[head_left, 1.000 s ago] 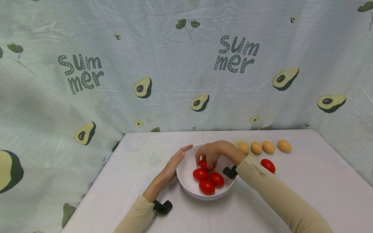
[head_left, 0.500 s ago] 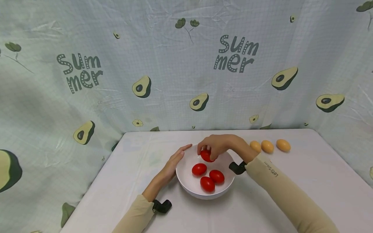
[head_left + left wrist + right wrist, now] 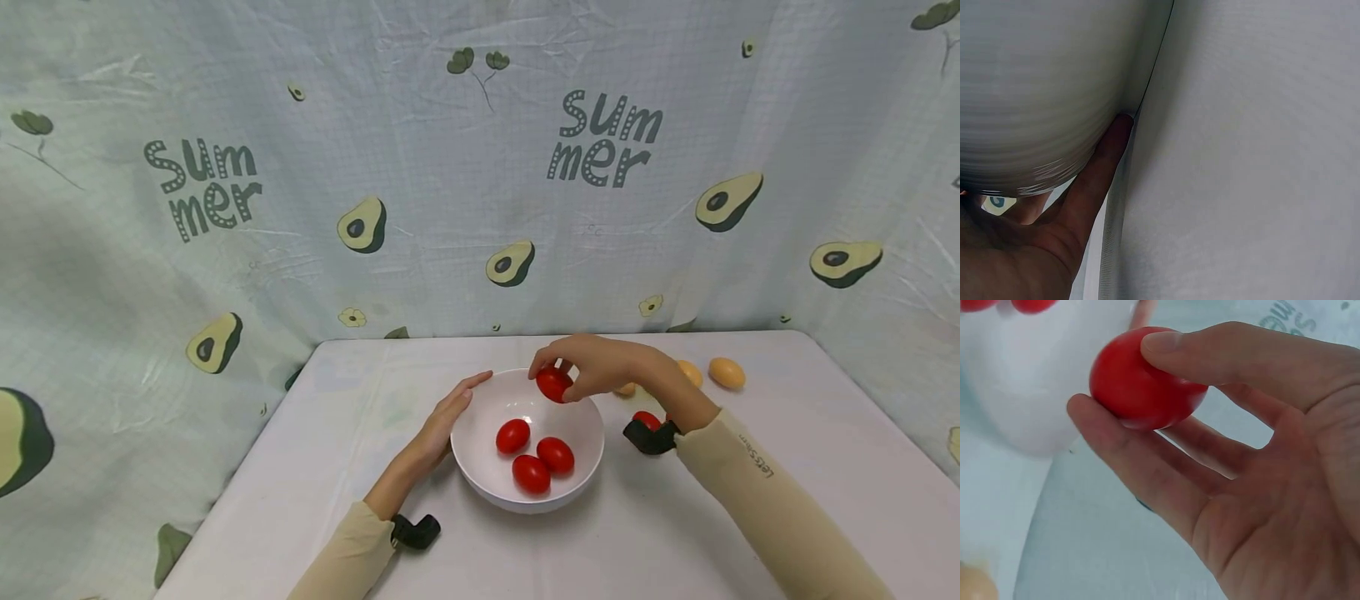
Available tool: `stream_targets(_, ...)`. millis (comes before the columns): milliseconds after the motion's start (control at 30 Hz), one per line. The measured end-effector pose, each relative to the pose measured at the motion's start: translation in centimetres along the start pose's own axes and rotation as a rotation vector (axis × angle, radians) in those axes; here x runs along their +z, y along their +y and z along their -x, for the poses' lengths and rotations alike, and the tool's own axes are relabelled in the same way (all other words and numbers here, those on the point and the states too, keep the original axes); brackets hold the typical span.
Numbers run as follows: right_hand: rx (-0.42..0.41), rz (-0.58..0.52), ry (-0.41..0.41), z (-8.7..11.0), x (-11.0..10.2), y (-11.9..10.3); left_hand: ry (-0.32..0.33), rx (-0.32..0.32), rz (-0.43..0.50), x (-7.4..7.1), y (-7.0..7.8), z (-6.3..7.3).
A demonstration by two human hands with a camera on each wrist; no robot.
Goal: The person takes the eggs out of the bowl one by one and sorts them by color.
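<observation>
A white bowl [image 3: 477, 467] sits on the table, with three glossy red eggs [image 3: 531, 475] inside. My left hand [image 3: 444, 423] rests against the bowl's left side, its fingers extended along the outer wall; the left wrist view shows the thumb lying against that wall. Over the bowl's far right rim, my right hand [image 3: 600, 365] holds another red egg [image 3: 1141, 381]. The thumb presses its upper side while the fingers support it from below, as the right wrist view shows.
Right of the bowl, a red egg [image 3: 647, 420] lies partly behind the right wrist's black camera [image 3: 651, 437]. Several orange-yellow eggs [image 3: 727, 373] line the back right of the table, some hidden by the right arm. A printed cloth [image 3: 435, 183] hangs behind.
My right hand has lifted a red egg out from among those in the bowl and carried it up and right toward the rim. The remaining eggs shifted slightly. My left hand has stayed at the bowl.
</observation>
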State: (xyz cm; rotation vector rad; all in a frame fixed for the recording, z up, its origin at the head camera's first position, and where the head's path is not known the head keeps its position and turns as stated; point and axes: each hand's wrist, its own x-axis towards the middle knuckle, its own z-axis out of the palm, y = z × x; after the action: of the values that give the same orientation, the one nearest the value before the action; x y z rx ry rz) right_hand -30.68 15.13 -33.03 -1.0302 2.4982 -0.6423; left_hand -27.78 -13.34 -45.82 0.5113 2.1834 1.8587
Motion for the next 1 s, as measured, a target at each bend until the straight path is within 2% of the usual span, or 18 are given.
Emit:
stream_targets(367,0.036,-0.052,0.181,5.1,-0.4,2.5,-0.013,0.033,-0.003,0.0,-0.2,-0.1)
stream_targets(500,0.045,-0.049,0.231,7.1,-0.4,3.8,-0.011,0.024,-0.003,0.0,-0.1,-0.1)
stream_targets(800,0.110,-0.104,0.328,11.9,-0.8,7.2,-0.014,0.014,0.007,0.1,-0.1,-0.1)
stream_targets(1000,0.161,-0.122,0.365,13.9,-0.3,9.6,0.006,0.009,-0.015,0.1,0.0,-0.1)
